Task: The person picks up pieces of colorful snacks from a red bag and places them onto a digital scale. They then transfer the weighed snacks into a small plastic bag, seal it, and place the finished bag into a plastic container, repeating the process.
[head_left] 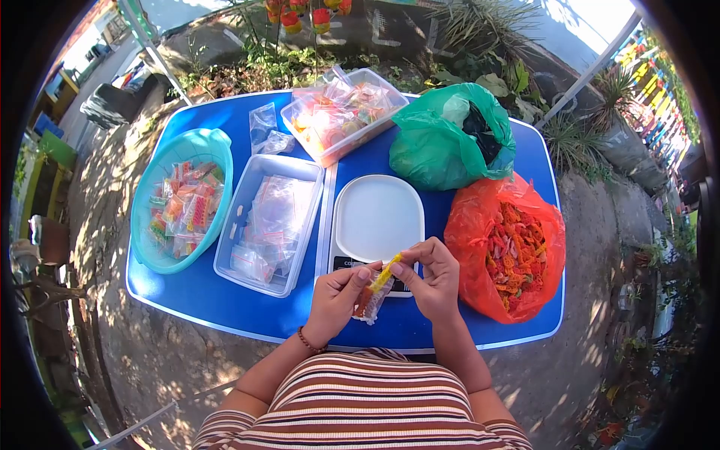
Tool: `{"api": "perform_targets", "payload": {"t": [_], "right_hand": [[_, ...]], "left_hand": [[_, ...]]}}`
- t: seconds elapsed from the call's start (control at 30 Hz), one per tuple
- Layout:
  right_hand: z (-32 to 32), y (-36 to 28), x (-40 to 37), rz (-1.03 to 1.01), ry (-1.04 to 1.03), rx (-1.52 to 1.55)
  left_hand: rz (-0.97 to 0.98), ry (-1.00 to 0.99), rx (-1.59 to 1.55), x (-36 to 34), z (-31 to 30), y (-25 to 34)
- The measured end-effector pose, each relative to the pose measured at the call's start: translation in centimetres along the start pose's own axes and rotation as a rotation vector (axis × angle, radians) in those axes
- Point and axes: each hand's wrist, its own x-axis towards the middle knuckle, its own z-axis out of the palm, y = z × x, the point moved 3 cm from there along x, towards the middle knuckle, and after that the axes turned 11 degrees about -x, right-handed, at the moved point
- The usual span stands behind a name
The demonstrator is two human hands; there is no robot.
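1. Head view, far left: turquoise basket [139, 206], standing on the blue bench [262, 319] and holding small filled packets [193, 214] in red, orange and green.
2. Translucent tray [226, 259], sitting just beside the basket and holding flat clear bags [279, 214].
3. Loose clear bag [262, 120], lying behind the tray.
4. Left hand [337, 300], nearly closing, thumb and index finger pinching the small clear bag [368, 301] near its upper edge; a beaded bracelet [308, 341] is circling the wrist.
5. Clear box [365, 136], resting at the bench's far side and holding a heap of bagged, colourful pieces.
6. Small clear bag, hanging between the two hands in front of the scale, showing orange-brown contents; a yellow strip [386, 271] is running along its top.
7. Scale [343, 262], carrying a white plate [380, 217]; its dark panel is partly hiding behind the hands.
8. Right hand [430, 281], nearly closing, thumb and fingertips pinching the yellow strip's upper end.
9. Green plastic bag [427, 154], standing open-mouthed behind the red one.
10. Red plastic bag [463, 259], gaping at far right and holding orange and red pieces [517, 251].
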Motion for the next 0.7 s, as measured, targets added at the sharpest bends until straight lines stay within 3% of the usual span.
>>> {"api": "perform_targets", "payload": {"t": [0.1, 0.2, 0.3, 0.5, 0.57, 0.7], "right_hand": [[0.3, 0.3, -0.5, 0.041, -0.113, -0.206], [0.7, -0.7, -0.1, -0.264, -0.140, -0.506], [1.1, -0.5, -0.4, -0.169, -0.152, -0.467], [0.3, -2.2, 0.1, -0.289, -0.280, -0.668], [-0.4, -0.8, 0.1, -0.262, -0.259, -0.605], [-0.5, -1.6, -0.1, -0.271, -0.134, -0.590]], "left_hand": [[0.008, -0.009, -0.012, 0.0, -0.1, 0.1], [0.011, 0.006, -0.017, 0.1, -0.2, -0.2], [0.021, 0.008, -0.007, 0.2, -0.5, -0.5], [0.040, -0.009, -0.043, 0.2, -0.9, -1.3], [0.124, -0.030, 0.001, 0.3, -0.7, -0.9], [0.100, -0.070, 0.003, 0.1, -0.2, -0.3]]}}
